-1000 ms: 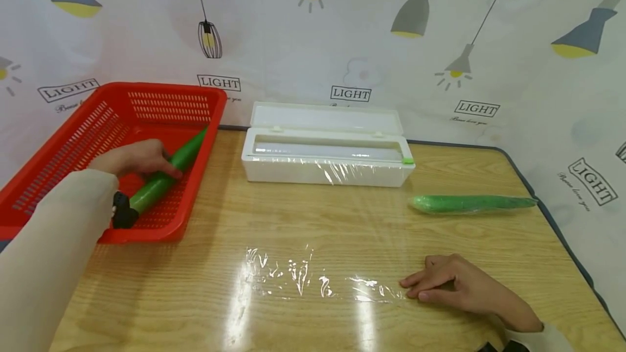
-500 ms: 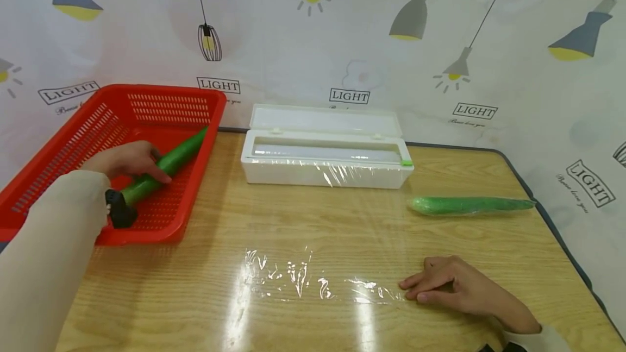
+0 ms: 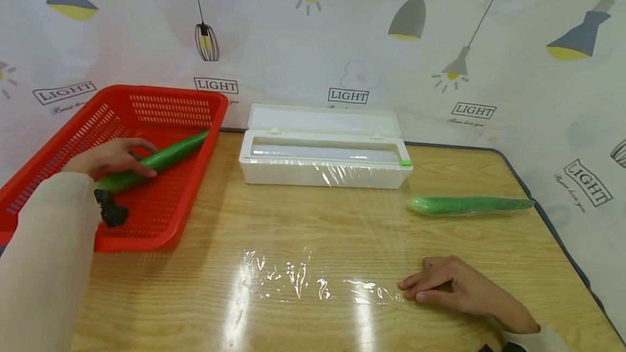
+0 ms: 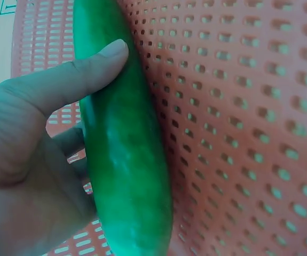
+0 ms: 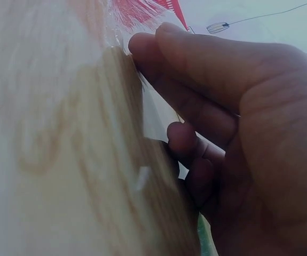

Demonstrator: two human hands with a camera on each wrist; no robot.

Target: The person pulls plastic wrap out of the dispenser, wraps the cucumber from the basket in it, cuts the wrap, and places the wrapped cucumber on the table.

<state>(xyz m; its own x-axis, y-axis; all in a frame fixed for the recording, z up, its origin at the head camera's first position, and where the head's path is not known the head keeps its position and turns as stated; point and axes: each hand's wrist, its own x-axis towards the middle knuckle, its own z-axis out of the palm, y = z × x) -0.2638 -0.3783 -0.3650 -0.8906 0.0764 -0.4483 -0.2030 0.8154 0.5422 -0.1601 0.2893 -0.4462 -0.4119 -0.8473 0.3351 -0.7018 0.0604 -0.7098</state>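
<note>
In the red basket, my left hand point(image 3: 112, 157) holds a long green cucumber point(image 3: 171, 156), thumb over its top and fingers around its far side. The left wrist view shows the thumb point(image 4: 97, 69) lying across the cucumber point(image 4: 126, 160) beside the perforated basket wall. A sheet of clear plastic wrap point(image 3: 303, 281) stretches over the table from a white dispenser box point(image 3: 323, 171). At its near right corner, my right hand point(image 3: 457, 287) pinches the wrap's edge between thumb and forefinger. The right wrist view shows these two fingertips point(image 5: 145, 45) together at the film.
The red basket point(image 3: 181, 221) stands at the left, near the patterned backdrop. Behind the wrap, the dispenser's lid point(image 3: 323, 119) is raised, with a green cutter slider point(image 3: 405, 163) at its right end. Another cucumber point(image 3: 469, 205), wrapped in film, lies at the right near the table edge.
My left hand has shifted left within the basket, and the cucumber has moved left and toward me with it. The right hand and the wrap have stayed in place.
</note>
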